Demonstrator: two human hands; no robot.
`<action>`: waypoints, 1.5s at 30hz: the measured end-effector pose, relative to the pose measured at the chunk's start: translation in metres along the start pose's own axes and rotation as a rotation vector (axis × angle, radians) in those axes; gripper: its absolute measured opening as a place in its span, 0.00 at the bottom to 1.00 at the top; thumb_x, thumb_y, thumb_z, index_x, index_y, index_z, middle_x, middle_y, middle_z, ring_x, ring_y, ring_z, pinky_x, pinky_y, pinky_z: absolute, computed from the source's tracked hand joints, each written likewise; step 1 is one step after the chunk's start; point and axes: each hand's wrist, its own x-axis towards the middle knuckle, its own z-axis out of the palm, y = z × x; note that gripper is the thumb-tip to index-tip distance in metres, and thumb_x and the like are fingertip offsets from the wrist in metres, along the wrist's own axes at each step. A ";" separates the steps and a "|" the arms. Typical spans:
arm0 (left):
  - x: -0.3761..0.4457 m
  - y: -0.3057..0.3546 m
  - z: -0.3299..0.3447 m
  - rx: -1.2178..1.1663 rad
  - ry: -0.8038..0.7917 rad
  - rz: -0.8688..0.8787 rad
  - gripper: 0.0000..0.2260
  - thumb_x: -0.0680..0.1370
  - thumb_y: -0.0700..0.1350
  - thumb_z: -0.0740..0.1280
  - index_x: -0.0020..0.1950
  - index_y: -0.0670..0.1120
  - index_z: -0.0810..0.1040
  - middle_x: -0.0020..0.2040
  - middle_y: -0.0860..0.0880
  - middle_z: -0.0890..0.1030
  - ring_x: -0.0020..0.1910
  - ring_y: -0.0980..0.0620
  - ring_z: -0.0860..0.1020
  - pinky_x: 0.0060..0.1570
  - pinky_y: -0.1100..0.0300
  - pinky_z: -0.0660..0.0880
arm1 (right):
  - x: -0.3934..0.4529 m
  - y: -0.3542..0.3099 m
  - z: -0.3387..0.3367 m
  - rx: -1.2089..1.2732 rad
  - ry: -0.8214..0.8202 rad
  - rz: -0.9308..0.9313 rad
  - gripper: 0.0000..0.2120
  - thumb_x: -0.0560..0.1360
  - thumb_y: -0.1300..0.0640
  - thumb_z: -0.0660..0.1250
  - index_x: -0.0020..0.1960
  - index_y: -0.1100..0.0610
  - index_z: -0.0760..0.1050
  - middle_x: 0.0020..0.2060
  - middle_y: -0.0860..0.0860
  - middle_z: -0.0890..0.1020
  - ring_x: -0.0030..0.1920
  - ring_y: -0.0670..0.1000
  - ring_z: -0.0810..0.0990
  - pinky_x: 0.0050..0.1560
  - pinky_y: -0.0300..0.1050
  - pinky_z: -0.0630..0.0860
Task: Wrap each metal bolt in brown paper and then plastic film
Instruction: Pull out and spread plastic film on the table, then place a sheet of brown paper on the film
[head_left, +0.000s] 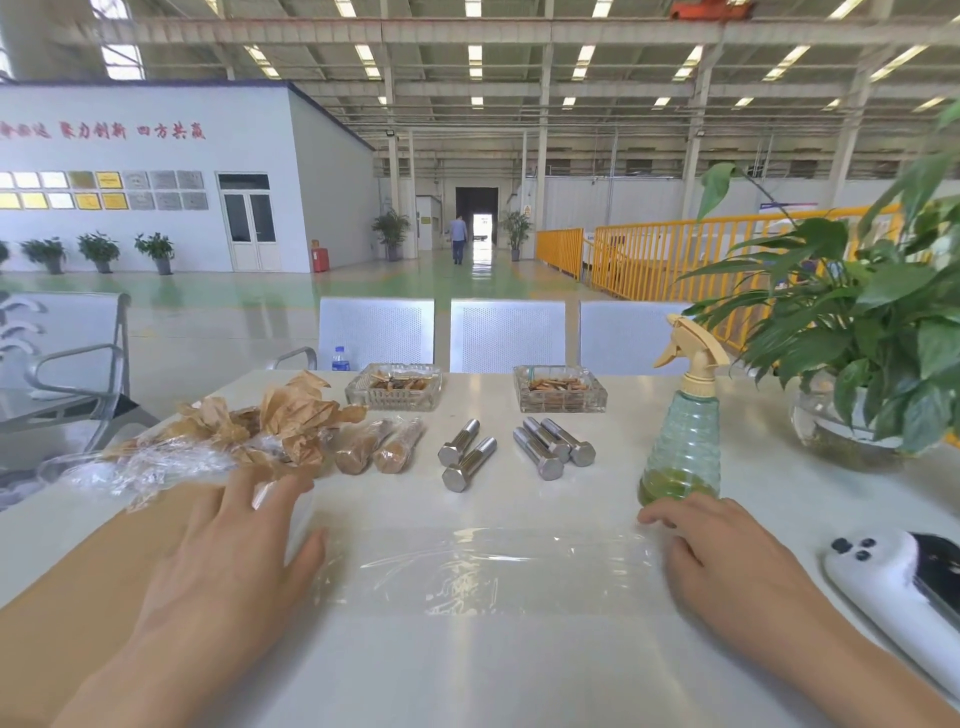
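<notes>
- Plastic film sheet (483, 566) lies flat on white table (467, 675), near edge centre, stretched L–R between both hands.
- Left hand (228, 566): palm down, fingers spread wide, pressing on the film's 9 o'clock end; nothing gripped. Fingertips reach toward the scrap pile.
- Right hand (727, 561): palm down, fingers loosely curled, resting on film's 3 o'clock end; can't tell if it pinches the edge or only presses.
- Pile of crumpled brown paper (296, 410) w/ loose clear film (140, 467) mixed in, at 10 o'clock from the flat sheet.
- Two wrapped bolts (379, 447) (brown paper under clear film) side by side, just right of the pile, approx 11 o'clock.
- Pair of bare hex bolts (467, 454) at 12 o'clock, heads toward the person, touching each other.
- Group of three bare hex bolts (553, 447) at 1 o'clock, packed together, apart from the pair.
- Two glass ashtrays behind the bolts: left one (394, 387), right one (560, 388), both w/ butts inside.
- Spray bottle (683, 415), green liquid low in it, upright at 2 o'clock, just beyond right-hand fingertips.
- Potted plant in glass bowl (857, 332) at 3 o'clock far side; white device (893, 592) at right edge, near right wrist.
- Water bottle (340, 358) past table's far edge.
</notes>
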 end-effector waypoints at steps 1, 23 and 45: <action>-0.001 0.001 -0.001 0.028 0.003 0.005 0.22 0.79 0.63 0.57 0.73 0.64 0.63 0.72 0.57 0.64 0.69 0.49 0.66 0.61 0.52 0.73 | 0.000 -0.003 -0.001 0.001 0.017 -0.003 0.17 0.79 0.56 0.58 0.60 0.37 0.74 0.56 0.36 0.76 0.59 0.43 0.70 0.53 0.42 0.71; 0.050 -0.157 0.080 -0.045 0.018 -0.288 0.11 0.69 0.79 0.53 0.47 0.81 0.67 0.54 0.57 0.81 0.53 0.47 0.81 0.48 0.50 0.77 | -0.032 -0.025 -0.006 0.189 0.098 0.036 0.13 0.76 0.58 0.64 0.48 0.38 0.77 0.46 0.34 0.79 0.50 0.43 0.77 0.51 0.48 0.76; 0.062 0.088 -0.039 -0.469 -0.013 0.779 0.08 0.81 0.47 0.70 0.58 0.52 0.85 0.57 0.56 0.83 0.59 0.55 0.79 0.62 0.64 0.70 | -0.033 -0.020 -0.007 0.382 0.158 0.060 0.16 0.75 0.63 0.68 0.45 0.40 0.79 0.40 0.41 0.84 0.43 0.42 0.77 0.42 0.33 0.71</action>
